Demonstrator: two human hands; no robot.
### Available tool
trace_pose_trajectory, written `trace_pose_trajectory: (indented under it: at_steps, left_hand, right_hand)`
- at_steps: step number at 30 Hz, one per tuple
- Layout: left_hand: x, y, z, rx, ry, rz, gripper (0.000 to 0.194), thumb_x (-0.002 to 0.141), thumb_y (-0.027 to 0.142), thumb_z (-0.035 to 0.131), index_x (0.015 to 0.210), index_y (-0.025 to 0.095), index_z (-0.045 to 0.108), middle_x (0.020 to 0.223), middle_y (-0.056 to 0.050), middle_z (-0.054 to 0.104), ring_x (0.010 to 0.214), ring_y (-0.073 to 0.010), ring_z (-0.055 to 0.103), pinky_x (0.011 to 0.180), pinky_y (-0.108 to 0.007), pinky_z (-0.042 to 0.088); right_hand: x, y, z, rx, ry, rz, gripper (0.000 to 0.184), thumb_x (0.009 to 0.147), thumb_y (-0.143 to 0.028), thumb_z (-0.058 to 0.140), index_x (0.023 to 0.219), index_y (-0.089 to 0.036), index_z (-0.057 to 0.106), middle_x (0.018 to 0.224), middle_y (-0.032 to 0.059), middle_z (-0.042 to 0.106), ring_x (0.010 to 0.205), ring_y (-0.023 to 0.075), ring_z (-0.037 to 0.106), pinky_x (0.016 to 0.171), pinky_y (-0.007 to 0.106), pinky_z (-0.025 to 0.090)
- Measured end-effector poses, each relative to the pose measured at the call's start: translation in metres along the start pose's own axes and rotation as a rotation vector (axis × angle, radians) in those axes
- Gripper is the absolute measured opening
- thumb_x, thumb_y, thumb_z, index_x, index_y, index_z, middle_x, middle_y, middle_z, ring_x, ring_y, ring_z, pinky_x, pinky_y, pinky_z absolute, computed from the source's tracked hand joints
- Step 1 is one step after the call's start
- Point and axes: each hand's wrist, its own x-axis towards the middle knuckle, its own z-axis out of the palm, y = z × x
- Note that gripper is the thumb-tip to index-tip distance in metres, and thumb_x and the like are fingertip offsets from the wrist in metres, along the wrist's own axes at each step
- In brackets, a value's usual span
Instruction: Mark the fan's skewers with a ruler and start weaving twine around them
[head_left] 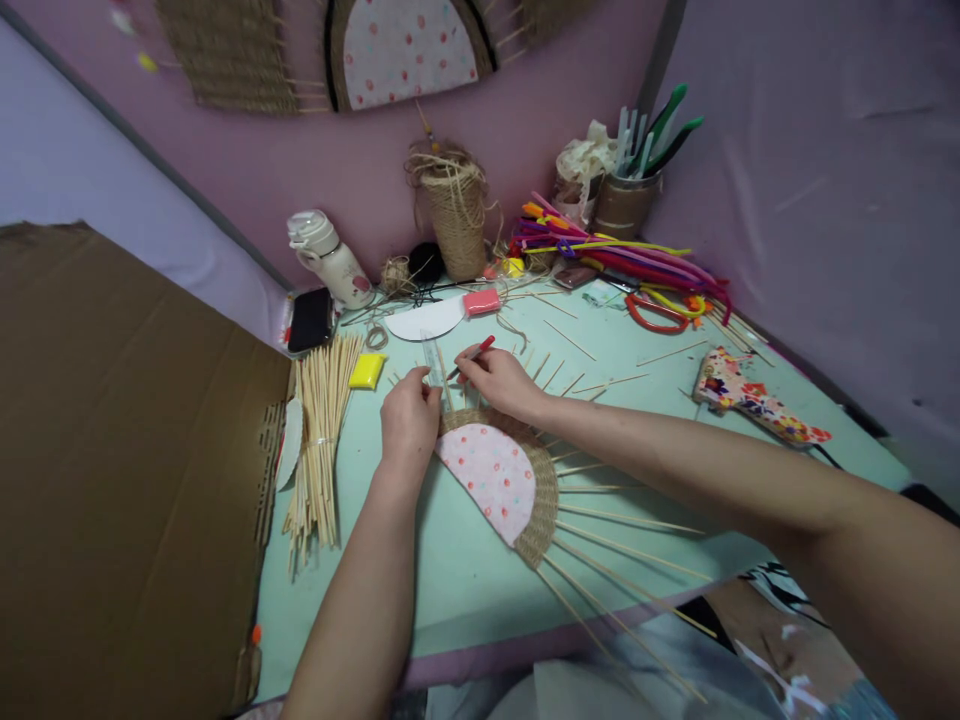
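A half-round woven piece (546,500) lies on the table, with a dotted fabric centre (491,475) and thin wooden sticks (630,555) fanning out from its curved edge. At its upper left, my left hand (409,418) pinches a clear ruler (430,350) alongside one of the sticks. My right hand (501,380) is closed around a pen (485,344) with a red end, its tip pointing towards the ruler and stick. The two hands are close together but apart. Fingers partly hide the ruler's lower end.
A bundle of sticks (319,450) and a yellow packet (367,371) lie to the left, beside a cardboard sheet (135,450). Behind stand a bottle (330,262) and a twine cone (454,220). Pipe cleaners (622,255), red-handled scissors (656,318) and a floral glue gun (750,395) lie right.
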Motion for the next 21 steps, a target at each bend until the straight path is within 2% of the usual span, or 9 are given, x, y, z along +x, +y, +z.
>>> trace_pose_trajectory:
  at_steps: [15,21]
  left_hand:
    - [0.0006,-0.0006,0.0001,-0.011,-0.018,-0.026,0.035,0.083,0.022,0.053,0.117,0.017,0.062,0.084,-0.006,0.072,0.077,-0.0191,0.066,0.075,-0.029,0.047]
    - [0.0004,-0.0005,0.0004,-0.011,-0.019,-0.027,0.035,0.083,0.022,0.053,0.117,0.017,0.062,0.084,-0.006,0.072,0.078,-0.0195,0.066,0.076,-0.03,0.047]
  right_hand:
    - [-0.0006,0.0002,-0.0008,0.009,-0.024,0.015,0.028,0.091,-0.025,0.05,0.071,-0.013,0.065,0.072,0.0044,0.07,0.069,0.0133,0.062,0.064,0.022,0.041]
    - [-0.0001,0.0037,0.0005,0.02,-0.019,-0.022,0.025,0.091,-0.025,0.05,0.078,-0.014,0.067,0.074,0.0034,0.071,0.07,0.013,0.063,0.066,0.022,0.041]
